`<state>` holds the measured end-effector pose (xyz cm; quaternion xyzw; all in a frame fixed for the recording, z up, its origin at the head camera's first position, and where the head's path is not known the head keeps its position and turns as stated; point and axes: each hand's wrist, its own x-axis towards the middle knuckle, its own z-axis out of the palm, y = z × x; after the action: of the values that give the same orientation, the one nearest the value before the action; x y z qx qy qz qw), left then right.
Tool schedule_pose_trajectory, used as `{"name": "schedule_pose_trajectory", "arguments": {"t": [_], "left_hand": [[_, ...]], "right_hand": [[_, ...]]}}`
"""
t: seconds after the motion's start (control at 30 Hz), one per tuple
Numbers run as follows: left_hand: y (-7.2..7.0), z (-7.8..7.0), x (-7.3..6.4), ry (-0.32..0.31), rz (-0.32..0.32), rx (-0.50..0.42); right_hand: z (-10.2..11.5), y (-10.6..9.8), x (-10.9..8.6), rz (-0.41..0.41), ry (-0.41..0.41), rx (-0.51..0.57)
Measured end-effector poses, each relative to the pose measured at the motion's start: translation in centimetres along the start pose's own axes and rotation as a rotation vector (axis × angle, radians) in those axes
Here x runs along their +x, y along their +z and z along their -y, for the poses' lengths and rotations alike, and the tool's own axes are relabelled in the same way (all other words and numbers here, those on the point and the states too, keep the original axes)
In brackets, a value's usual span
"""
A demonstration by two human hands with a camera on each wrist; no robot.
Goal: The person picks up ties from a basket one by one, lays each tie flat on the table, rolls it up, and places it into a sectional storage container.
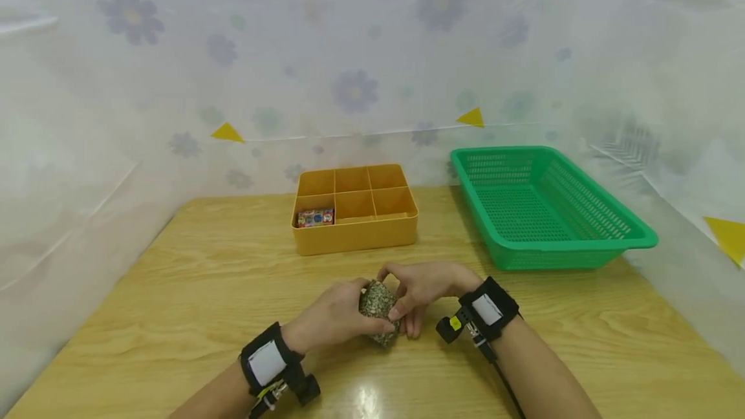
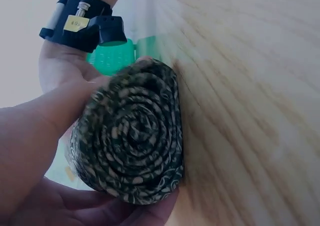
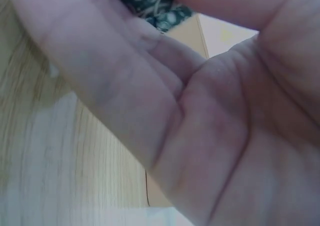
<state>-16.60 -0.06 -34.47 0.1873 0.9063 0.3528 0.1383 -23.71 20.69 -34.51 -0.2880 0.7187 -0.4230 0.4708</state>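
A rolled-up patterned cloth point(image 1: 377, 304), dark green with cream swirls, lies on the table between my hands. Its spiral end point(image 2: 135, 136) faces the left wrist camera, with one side against the wood. My left hand point(image 1: 336, 317) grips the roll from the left, thumb on the near side and fingers around the far side. From the right, my right hand point(image 1: 429, 284) holds the other end with thumb and curled fingers. In the right wrist view the right palm point(image 3: 210, 111) hides most of the cloth point(image 3: 145, 1).
Behind the hands stands a yellow-orange box point(image 1: 355, 236) with several compartments. Its front left one holds a colourful patterned item point(image 1: 315, 218). A green plastic basket point(image 1: 576, 246) stands at the back right. A white flowered sheet point(image 1: 372, 44) hangs around the wooden table point(image 1: 192, 315).
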Motion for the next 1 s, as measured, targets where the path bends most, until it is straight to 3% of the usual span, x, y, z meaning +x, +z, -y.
{"name": "schedule_pose_trajectory", "arguments": {"t": [0.2,0.4,0.6,0.73,0.83,0.93,1.0], "left_hand": [[-0.7,-0.1,0.5,0.088,-0.014,0.104],[-1.8,-0.1,1.2,0.217,-0.067,0.259],[-3.4,-0.8,2.2,0.279,-0.095,0.352],[-5.1,-1.2,2.7,0.312,-0.122,0.424],[-6.6,-1.5,3.1,0.3,-0.119,0.438],[-7.9,-2.0,3.5,0.28,-0.12,0.48],[-8.6,-2.4,3.9,0.279,-0.127,0.521]], "right_hand": [[0.1,0.1,0.1,-0.022,-0.01,-0.033],[0.0,0.3,0.1,-0.167,-0.065,-0.156],[0.7,-0.7,-0.5,-0.26,-0.103,-0.353],[1.0,-2.1,-1.4,-0.323,-0.092,-0.37],[1.2,-3.2,-1.5,-0.528,-0.166,-0.401],[1.2,-3.9,-0.8,-0.826,-0.231,-0.464],[1.1,-4.1,-0.1,-1.005,-0.21,-0.511]]}}
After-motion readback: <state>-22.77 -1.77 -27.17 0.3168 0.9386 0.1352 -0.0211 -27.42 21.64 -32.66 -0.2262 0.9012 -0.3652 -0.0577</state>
